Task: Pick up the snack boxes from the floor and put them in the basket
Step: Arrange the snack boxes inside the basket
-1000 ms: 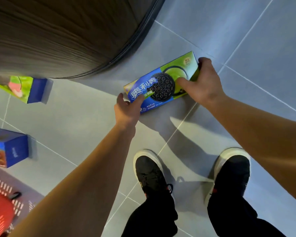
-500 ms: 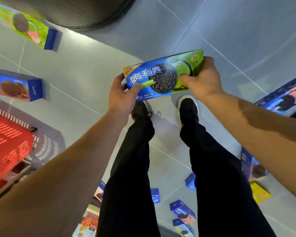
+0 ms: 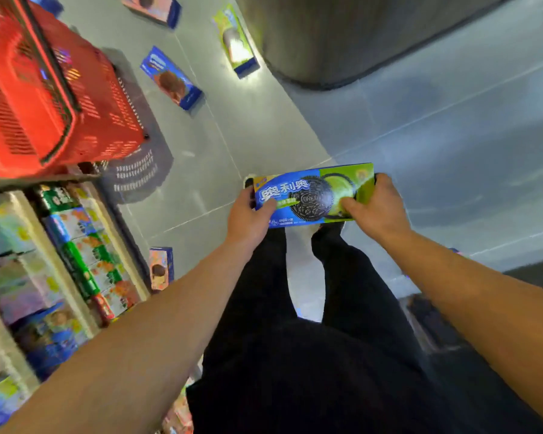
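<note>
The left hand (image 3: 248, 217) and right hand (image 3: 375, 206) each grip one end of a blue-green cookie box (image 3: 314, 195), held well apart from the red basket (image 3: 38, 98) at left.

Grey tiled floor (image 3: 452, 136), stocked shelves (image 3: 76, 252)

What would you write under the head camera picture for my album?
Both hands, left and right, hold an Oreo box near the red basket.

Single head-worn view, looking steeply down, close over forearms, floor (image 3: 264, 126) below.
</note>
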A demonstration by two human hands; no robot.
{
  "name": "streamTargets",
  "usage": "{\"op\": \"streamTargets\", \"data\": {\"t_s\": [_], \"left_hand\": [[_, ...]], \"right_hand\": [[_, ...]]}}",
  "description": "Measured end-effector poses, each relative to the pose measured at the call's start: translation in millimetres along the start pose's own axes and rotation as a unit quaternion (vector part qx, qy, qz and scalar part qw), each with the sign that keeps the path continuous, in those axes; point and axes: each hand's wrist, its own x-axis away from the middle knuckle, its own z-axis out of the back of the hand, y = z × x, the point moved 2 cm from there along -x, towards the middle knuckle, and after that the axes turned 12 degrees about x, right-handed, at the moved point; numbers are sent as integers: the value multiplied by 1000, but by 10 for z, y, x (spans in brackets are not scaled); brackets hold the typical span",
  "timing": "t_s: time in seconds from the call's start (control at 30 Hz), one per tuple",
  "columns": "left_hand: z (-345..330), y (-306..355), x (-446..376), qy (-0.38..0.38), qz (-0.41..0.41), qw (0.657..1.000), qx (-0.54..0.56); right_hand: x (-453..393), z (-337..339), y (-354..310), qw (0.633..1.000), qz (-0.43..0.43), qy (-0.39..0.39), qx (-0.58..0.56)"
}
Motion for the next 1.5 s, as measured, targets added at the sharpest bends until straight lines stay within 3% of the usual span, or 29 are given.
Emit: {"op": "streamTargets", "data": {"t_s": [0.27, 0.67, 0.8, 0.93, 1.0, 1.13, 1.3, 1.5], "left_hand": [[1382, -67, 735, 122, -3, 980, 156], [3718, -462, 961, 240, -22, 927, 287], [4268, -377, 901, 221, -27, 914, 340], [4668, -40, 723, 217, -85, 927, 294], [4823, 186, 594, 241, -114, 931, 251], [5044, 610, 384, 285, -166, 928, 174], [5249, 886, 159, 274, -166, 920, 227], [5511, 1011, -205, 258, -147, 923, 244]], "right_hand": [[809, -93, -1363, 981, 164, -56, 85], [1729, -1299, -3606, 923, 335, -107, 156], [1846, -1352, -4196, 904, 383, -124, 141], [1744, -1344, -4760, 880, 427, -149, 147], [1587, -1311, -5059, 859, 463, -116, 183], [1405, -1278, -5720, 770, 574, -105, 258], [1265, -1353, -6429, 694, 632, -136, 318], [1072, -1506, -7011, 670, 641, -153, 341]]}}
